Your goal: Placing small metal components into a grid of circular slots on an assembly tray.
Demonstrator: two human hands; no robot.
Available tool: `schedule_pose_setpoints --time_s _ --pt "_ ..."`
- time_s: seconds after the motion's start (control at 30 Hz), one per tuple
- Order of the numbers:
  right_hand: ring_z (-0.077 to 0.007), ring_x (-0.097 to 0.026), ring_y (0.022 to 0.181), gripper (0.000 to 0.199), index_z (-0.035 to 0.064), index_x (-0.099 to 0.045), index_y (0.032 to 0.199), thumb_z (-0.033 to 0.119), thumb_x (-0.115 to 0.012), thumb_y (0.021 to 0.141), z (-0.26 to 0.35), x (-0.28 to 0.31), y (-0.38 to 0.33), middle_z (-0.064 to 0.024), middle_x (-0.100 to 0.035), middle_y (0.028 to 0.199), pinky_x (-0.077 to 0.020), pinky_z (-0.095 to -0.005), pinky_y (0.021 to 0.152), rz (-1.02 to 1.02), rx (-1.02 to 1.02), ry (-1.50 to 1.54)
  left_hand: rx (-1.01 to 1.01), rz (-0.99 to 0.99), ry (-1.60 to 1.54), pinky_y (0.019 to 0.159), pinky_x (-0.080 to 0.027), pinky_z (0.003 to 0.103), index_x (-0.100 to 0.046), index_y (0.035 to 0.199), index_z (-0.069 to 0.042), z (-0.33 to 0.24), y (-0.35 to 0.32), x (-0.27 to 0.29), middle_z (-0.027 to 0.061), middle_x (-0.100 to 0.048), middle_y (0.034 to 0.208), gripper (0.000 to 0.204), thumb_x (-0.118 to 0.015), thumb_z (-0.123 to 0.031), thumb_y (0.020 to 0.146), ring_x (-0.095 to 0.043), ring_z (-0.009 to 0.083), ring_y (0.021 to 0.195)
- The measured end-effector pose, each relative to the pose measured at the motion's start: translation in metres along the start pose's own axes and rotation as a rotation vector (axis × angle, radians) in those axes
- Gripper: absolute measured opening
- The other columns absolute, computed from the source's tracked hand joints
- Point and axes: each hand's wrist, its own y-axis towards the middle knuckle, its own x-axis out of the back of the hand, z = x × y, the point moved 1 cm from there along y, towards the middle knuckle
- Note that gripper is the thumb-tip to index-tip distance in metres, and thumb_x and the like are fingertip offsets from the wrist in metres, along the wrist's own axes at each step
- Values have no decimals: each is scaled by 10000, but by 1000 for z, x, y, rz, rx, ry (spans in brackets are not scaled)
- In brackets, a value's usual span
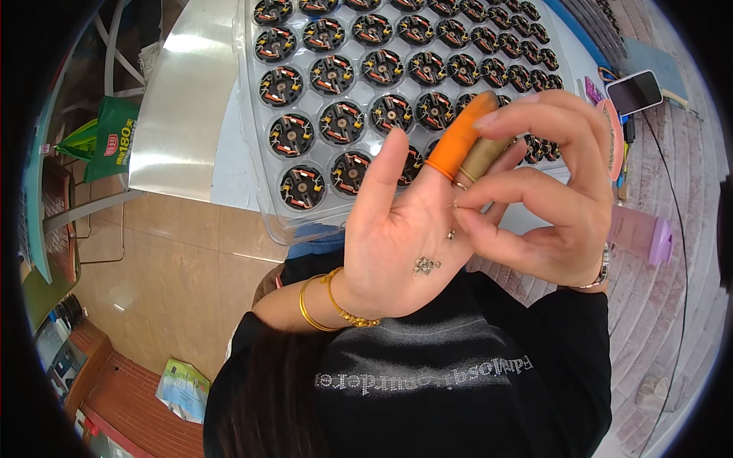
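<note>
Resting in left hand (405, 244) palm: tiny metal parts (426, 265), right hand (546, 198) fingers (467, 204) above.

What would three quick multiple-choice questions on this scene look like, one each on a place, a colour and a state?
1. Where does the small heap of tiny metal parts lie?
A. in the open palm of the left hand
B. on the floor
C. on the phone

2. What colour is the rubber finger cot on the left hand's finger?
A. blue
B. orange
C. white

3. How are the pockets of the clear plastic tray in view?
A. all bare
B. covered by a lid
C. filled with round black parts

Answers: 1 A, the heap sits on the upturned palm, where the right hand pinches one piece. 2 B, the cot is bright orange. 3 C, each pocket that shows holds a black disc.
</note>
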Motion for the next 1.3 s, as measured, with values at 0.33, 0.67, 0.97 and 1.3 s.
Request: schedule_pose_setpoints --time_s 0.33,0.67,0.97,1.3 --pt "-263 -532 1068 280 197 -758 750 224 -808 477 4 3 -4 -23 -654 1087 -463 -385 865 36 81 -98 93 33 -61 1218 -115 380 -123 1579 -98 5 -1 5 61 -196 1618 709 -124 -559 1040 -160 211 1500" --pt "-259 -529 1016 286 136 -765 770 257 -781 511 -14 6 -7 -27 -670 1038 -473 -355 789 167 298 142 344 29 -203 1212 -151 373 -196 1558 -68 8 -12 10 52 -300 1578 774 -166 -620 1016 -261 179 1465" --pt "-309 -550 1092 203 131 -740 741 132 -804 548 -52 7 8 -79 -657 1087 -450 -444 933 191 166 48 395 -95 6 1211 -80 398 -155 1578 -149 13 -15 15 3 -222 1606 707 -185 -581 1019 -188 201 1492" --pt "-308 -522 1138 212 113 -750 776 83 -807 574 -59 -9 0 -68 -653 1134 -426 -435 972 275 129 99 417 -128 -3 1204 -107 394 -149 1574 -119 12 -16 19 5 -212 1613 725 -233 -576 1017 -163 214 1503"
